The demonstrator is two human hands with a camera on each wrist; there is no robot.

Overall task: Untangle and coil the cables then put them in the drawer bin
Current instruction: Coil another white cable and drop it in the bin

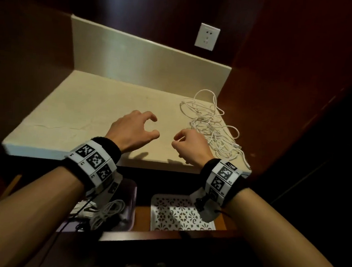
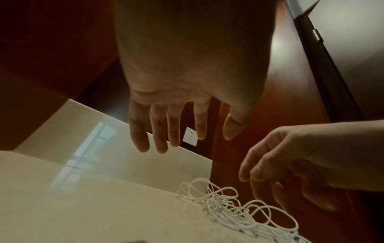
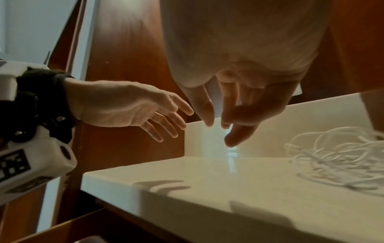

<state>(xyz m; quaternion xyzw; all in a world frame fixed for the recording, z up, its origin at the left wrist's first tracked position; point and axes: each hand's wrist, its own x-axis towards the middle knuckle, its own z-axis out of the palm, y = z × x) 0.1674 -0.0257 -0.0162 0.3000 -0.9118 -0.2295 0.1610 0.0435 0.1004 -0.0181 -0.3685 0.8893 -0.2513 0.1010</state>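
Observation:
A tangled heap of white cables [image 1: 211, 125] lies on the right side of the beige counter [image 1: 84, 109], against the wooden side wall. My right hand [image 1: 175, 141] hovers just left of the heap with loosely curled fingers and holds nothing; the right wrist view shows its fingers [image 3: 230, 118] hanging free above the counter, with the cables [image 3: 336, 157] to the right. My left hand [image 1: 153, 125] floats over the middle of the counter, empty, fingers [image 2: 162, 131] relaxed and spread. In the open drawer below, a purple bin [image 1: 130, 203] holds coiled white cables [image 1: 110, 212].
A white patterned bin [image 1: 181, 216] sits in the drawer to the right of the purple one. A white wall socket [image 1: 207, 36] is above the beige backsplash [image 1: 134, 60]. Dark wooden panels close in the counter on both sides.

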